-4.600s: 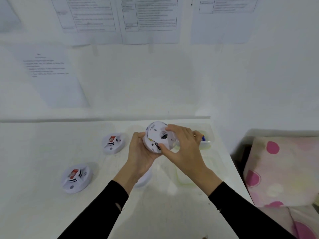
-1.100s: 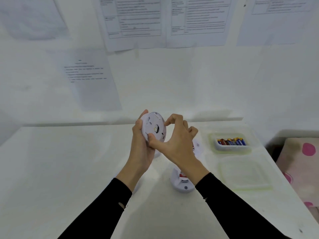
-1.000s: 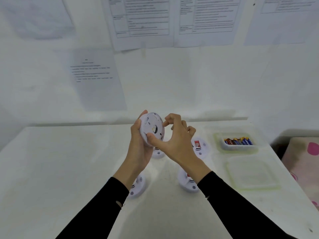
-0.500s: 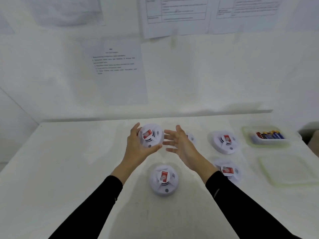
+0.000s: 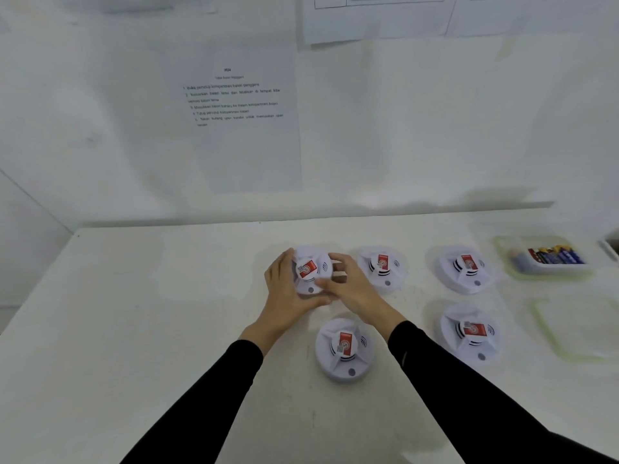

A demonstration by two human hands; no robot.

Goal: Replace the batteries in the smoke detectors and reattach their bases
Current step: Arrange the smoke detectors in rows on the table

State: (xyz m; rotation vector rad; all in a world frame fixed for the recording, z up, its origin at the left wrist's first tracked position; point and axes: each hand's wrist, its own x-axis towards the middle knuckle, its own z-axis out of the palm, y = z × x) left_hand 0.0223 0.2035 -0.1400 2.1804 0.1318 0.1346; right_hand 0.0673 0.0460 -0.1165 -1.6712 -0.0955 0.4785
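Five white, red-labelled smoke detectors (image 5: 344, 349) face-up in two rows; batteries (image 5: 552, 256) far right.

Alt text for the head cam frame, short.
The left hand and right hand grip a white smoke detector, red label up, at a white table. Four more detectors lie face up to its right and nearer the camera; a tub of batteries and a loose lid sit far right.

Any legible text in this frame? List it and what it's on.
"Buka penutup kompartemen bateri penggera", roughly: line 1 of the wall sheet; other lines blurred.
Red labels on the smoke detectors: too small.
Batteries in the container: print blurred.
Upper wall sheets: unreadable.
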